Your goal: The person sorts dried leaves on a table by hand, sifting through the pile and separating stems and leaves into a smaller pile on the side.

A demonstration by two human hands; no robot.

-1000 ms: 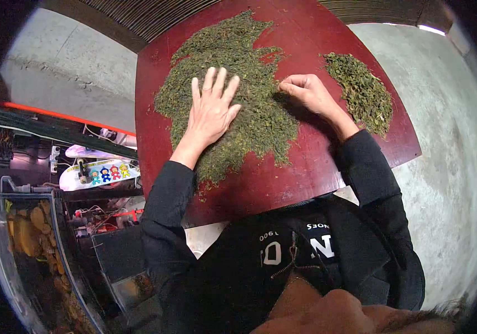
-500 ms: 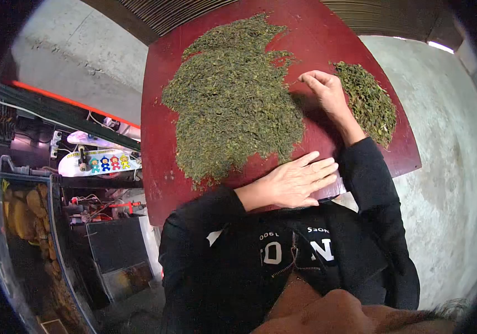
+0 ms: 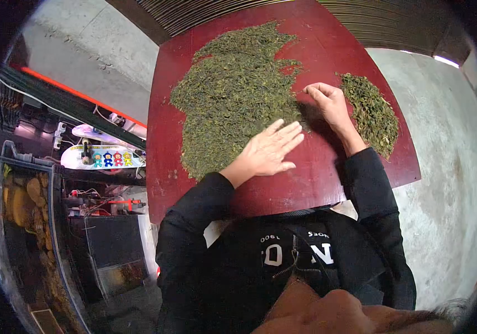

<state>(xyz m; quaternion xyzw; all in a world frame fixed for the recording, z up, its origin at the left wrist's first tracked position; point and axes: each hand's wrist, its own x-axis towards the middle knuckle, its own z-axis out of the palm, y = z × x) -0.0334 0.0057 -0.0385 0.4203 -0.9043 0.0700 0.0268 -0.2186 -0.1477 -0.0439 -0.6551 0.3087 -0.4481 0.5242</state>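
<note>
Leaves, spread on bench; probably light, crumbly, best swept flat-palmed; left hand at their near edge, fingers slightly parted; right hand beside pile, fingers pinched narrow, contents indiscernible.

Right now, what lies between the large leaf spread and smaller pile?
Between the spread and smaller pile, the head view shows the right hand over mostly bare red tabletop.
</note>
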